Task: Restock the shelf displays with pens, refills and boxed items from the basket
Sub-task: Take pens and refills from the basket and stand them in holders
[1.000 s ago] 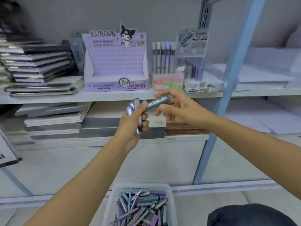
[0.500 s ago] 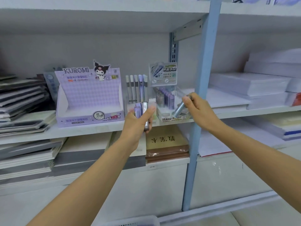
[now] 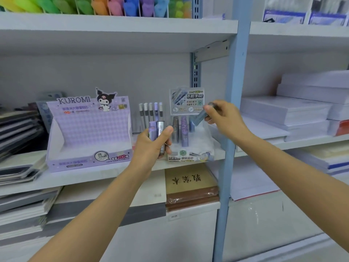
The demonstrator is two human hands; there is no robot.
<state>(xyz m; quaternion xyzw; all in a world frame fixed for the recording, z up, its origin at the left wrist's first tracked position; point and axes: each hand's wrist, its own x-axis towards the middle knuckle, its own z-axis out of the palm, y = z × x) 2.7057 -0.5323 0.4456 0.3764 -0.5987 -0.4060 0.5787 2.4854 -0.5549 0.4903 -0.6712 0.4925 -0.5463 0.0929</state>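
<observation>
My left hand (image 3: 151, 146) grips a small bunch of lead refill tubes (image 3: 156, 129), purple and silver, held upright in front of the middle shelf. My right hand (image 3: 224, 120) pinches one grey-blue refill tube (image 3: 200, 116), tilted, its lower end over the clear refill display box (image 3: 190, 148), which holds a few upright tubes. A purple Kuromi display box (image 3: 88, 133) stands empty to the left. Between the two boxes stands a holder of several pens (image 3: 151, 114). The basket is out of view.
A blue shelf upright (image 3: 229, 129) runs just right of the clear box. Stacks of notebooks (image 3: 20, 133) fill the left; white paper reams (image 3: 294, 110) fill the right bay. A brown pad stack (image 3: 190, 186) lies on the shelf below. Colourful items line the top shelf.
The view has tilted up, so the basket dropped out of sight. My right hand took one tube from the left hand's bunch and carried it right and up to the clear display box.
</observation>
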